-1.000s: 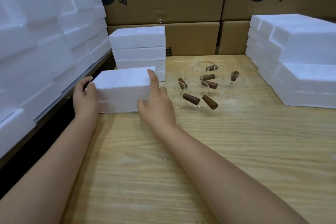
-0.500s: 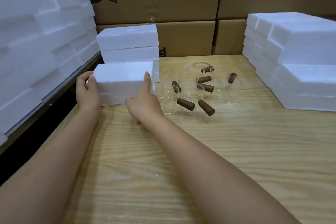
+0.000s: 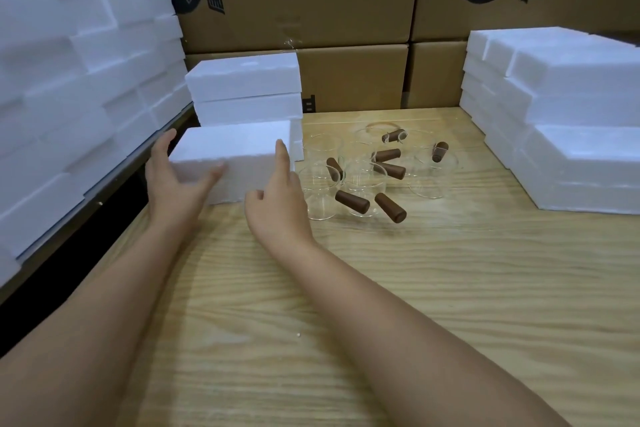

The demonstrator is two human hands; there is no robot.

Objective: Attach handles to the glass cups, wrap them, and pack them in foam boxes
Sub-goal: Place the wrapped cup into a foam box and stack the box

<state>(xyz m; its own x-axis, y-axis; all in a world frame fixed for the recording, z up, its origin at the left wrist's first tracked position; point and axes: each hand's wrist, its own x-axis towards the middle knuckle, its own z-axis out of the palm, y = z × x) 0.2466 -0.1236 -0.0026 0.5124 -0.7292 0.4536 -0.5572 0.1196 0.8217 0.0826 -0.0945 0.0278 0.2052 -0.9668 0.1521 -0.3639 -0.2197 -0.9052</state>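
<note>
A white foam box lies on the wooden table in front of a short stack of foam boxes. My left hand grips its left front corner, thumb across the front face and fingers up the left end. My right hand rests at the box's right end with the index finger straight against it and the thumb free. Several glass cups with brown handles stand in a cluster just right of the box; the right hand is close beside the nearest cup.
A tall wall of foam boxes fills the left side beyond a dark gap at the table edge. More foam boxes are stacked at the right. Cardboard cartons close off the back.
My left thumb has slid from the box's end onto its front face. My right hand has drawn back a little along the right end. The box stays in front of the stack.
</note>
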